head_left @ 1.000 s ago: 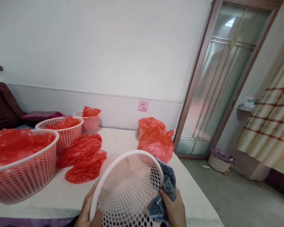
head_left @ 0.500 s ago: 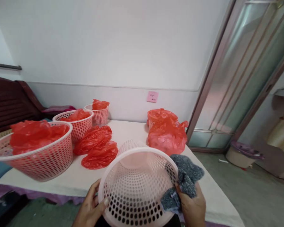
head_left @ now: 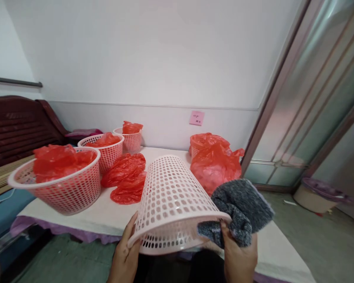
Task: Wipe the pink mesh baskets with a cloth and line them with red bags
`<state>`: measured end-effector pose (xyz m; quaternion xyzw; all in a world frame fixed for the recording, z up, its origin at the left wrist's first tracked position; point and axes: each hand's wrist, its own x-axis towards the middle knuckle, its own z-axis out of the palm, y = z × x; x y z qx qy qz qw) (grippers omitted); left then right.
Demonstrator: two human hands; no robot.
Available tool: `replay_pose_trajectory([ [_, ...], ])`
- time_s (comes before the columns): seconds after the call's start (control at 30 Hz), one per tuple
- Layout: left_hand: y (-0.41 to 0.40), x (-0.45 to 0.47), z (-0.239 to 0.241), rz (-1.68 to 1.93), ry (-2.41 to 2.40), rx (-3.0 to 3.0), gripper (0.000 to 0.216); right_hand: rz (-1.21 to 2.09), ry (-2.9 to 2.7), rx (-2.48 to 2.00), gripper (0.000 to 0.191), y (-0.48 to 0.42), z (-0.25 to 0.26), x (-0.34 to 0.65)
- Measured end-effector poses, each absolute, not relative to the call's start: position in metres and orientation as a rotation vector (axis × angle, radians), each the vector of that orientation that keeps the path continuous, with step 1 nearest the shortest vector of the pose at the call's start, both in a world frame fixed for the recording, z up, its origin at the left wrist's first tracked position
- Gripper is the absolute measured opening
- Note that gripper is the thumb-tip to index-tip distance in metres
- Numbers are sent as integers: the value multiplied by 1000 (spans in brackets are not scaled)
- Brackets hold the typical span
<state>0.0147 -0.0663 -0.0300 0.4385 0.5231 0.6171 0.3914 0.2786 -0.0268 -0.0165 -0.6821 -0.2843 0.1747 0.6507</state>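
I hold a pale pink perforated plastic basket (head_left: 172,200) on its side in front of me, its bottom pointing away toward the table. My left hand (head_left: 126,257) grips its rim at the lower left, thumb on the rim. My right hand (head_left: 238,255) is closed on a grey fluffy cloth (head_left: 242,210) and pinches it against the basket's rim on the right. The basket looks empty.
A white-covered table (head_left: 106,218) carries three pink baskets (head_left: 65,186) lined with red plastic bags, loose red bags (head_left: 126,179), and another bagged basket (head_left: 214,159) at the back right. A glass sliding door (head_left: 306,98) and a small bin (head_left: 318,192) are to the right; a dark wooden bench (head_left: 14,125) left.
The basket has tipped from facing me with its mouth to lying on its side, bottom away. My view swung left and drew back from the table.
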Motion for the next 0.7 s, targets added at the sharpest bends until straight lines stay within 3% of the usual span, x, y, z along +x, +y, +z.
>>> replay_pose_trajectory([
  [0.23,-71,22,-26,1636,1357,843,59,548,-691,-1432,61,-28,-21,277],
  [0.37,-70,48,-35,1676,1225,477,65,942,-554,-1190,60,-34,-28,243],
  [0.43,-69,62,-42,1667,1262,444,60,1113,-496,-1087,52,-40,-35,219],
  [0.57,-68,79,-59,1625,1360,639,35,1141,-462,-1050,38,-49,-40,188],
  [0.63,-67,82,-64,1599,1363,750,23,1218,-454,-1045,38,-48,-36,191],
  [0.7,-66,81,-63,1553,1333,795,26,1268,-417,-1038,43,-43,-30,204],
])
